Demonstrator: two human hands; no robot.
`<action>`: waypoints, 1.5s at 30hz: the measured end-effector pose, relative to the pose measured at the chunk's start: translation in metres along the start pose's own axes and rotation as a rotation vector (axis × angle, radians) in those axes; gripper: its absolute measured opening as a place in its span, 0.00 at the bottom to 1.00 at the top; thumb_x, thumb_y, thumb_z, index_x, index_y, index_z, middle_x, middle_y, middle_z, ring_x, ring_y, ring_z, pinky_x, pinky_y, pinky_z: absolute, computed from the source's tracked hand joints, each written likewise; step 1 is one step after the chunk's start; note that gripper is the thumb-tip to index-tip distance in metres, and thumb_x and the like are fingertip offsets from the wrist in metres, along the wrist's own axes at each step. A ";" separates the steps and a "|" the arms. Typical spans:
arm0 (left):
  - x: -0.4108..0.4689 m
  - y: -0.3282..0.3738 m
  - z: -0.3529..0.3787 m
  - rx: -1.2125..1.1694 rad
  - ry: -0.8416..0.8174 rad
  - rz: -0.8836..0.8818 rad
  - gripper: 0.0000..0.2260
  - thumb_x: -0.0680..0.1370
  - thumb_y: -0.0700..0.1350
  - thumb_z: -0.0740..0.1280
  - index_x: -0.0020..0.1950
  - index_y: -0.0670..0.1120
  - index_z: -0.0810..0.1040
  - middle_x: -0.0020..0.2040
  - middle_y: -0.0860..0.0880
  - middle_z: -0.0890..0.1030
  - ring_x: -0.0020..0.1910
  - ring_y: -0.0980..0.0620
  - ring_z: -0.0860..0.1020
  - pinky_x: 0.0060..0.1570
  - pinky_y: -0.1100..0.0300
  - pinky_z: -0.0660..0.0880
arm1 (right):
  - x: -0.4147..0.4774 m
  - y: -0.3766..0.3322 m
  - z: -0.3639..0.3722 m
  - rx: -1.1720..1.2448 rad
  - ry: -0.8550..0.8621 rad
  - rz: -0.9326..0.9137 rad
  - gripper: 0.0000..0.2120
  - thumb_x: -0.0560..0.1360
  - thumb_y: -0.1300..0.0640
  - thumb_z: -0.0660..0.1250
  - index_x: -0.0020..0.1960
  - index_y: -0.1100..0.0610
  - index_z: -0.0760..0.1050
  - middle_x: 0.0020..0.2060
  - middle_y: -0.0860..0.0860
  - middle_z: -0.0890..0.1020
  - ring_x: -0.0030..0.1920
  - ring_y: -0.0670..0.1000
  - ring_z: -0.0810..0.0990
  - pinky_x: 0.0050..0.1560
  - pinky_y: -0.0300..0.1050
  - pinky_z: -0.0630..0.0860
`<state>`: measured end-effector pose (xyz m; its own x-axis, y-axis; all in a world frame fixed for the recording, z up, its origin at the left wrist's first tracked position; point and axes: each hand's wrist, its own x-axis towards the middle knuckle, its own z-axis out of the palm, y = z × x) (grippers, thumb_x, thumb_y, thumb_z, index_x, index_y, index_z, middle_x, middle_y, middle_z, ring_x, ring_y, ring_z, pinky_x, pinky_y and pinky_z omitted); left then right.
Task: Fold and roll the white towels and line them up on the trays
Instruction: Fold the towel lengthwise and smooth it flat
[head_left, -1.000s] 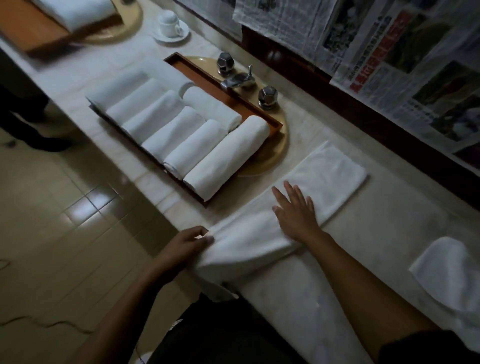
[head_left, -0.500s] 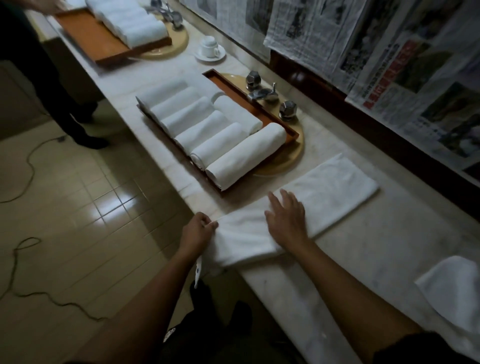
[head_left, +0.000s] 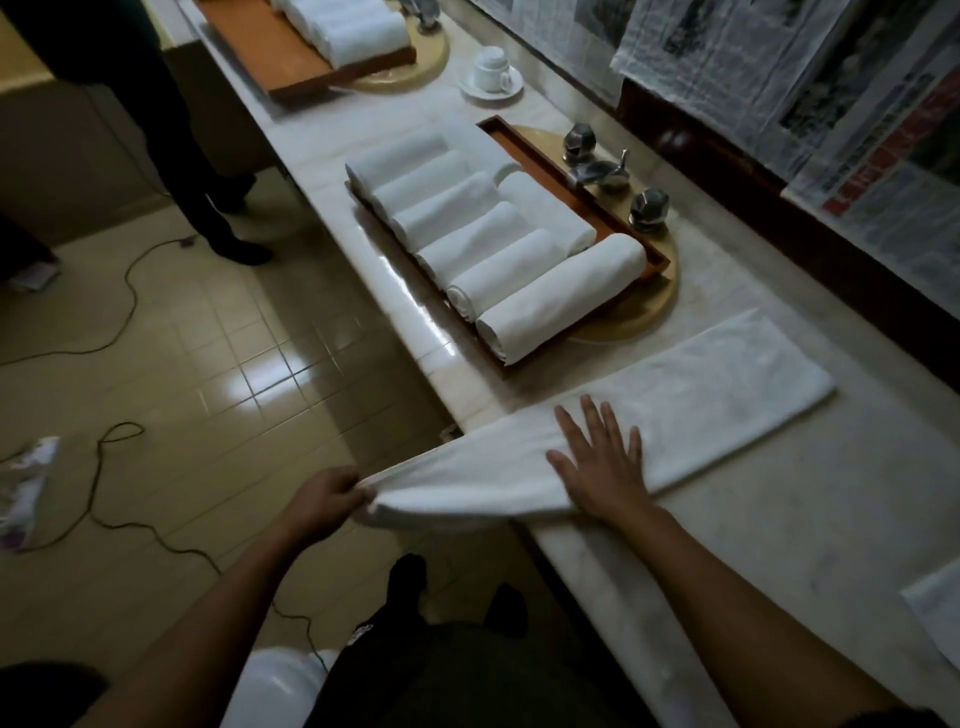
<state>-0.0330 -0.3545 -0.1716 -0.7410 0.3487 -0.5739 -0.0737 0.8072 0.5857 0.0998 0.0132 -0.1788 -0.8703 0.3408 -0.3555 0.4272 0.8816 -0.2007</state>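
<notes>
- Your left hand (head_left: 324, 496) pinches the near end of the folded white towel (head_left: 691, 389) and holds this end in the air, just past the edge of the counter (head_left: 779, 519).
- Your right hand (head_left: 602, 462) lies flat on the towel, fingers straight and spread, gripping nothing.
- The rest of the towel lies on the counter, stretching to the far right.
- Just beyond it, the near tray (head_left: 540, 153) carries rolled towels (head_left: 498, 254) side by side.
- A 2nd tray (head_left: 260, 57) at the far left holds more rolls (head_left: 353, 26).
- A cup (head_left: 491, 67) on a saucer (head_left: 469, 89) stands between the 2 trays.
</notes>
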 end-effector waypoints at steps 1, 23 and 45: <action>-0.006 -0.003 -0.010 -0.137 -0.046 -0.002 0.10 0.80 0.47 0.71 0.44 0.41 0.83 0.40 0.43 0.83 0.38 0.48 0.80 0.36 0.58 0.74 | 0.001 0.000 0.000 0.002 -0.002 0.003 0.32 0.82 0.33 0.50 0.81 0.35 0.39 0.82 0.43 0.35 0.81 0.49 0.34 0.78 0.63 0.37; 0.051 0.137 0.022 0.228 -0.005 0.605 0.07 0.81 0.49 0.69 0.56 0.48 0.80 0.50 0.51 0.80 0.47 0.52 0.78 0.46 0.55 0.76 | -0.078 -0.106 0.023 0.849 0.365 0.978 0.17 0.78 0.46 0.70 0.56 0.59 0.76 0.51 0.57 0.84 0.54 0.61 0.82 0.52 0.49 0.74; 0.033 0.160 0.072 0.454 -0.302 0.443 0.13 0.75 0.53 0.76 0.36 0.45 0.84 0.31 0.51 0.82 0.31 0.55 0.81 0.28 0.62 0.72 | -0.124 -0.105 0.015 0.685 0.647 1.024 0.14 0.74 0.50 0.72 0.39 0.51 0.67 0.31 0.48 0.75 0.35 0.54 0.76 0.36 0.46 0.68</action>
<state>-0.0211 -0.1793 -0.1379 -0.4142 0.7549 -0.5086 0.5269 0.6544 0.5423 0.1660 -0.1265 -0.1272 0.0219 0.9850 -0.1713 0.8060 -0.1187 -0.5800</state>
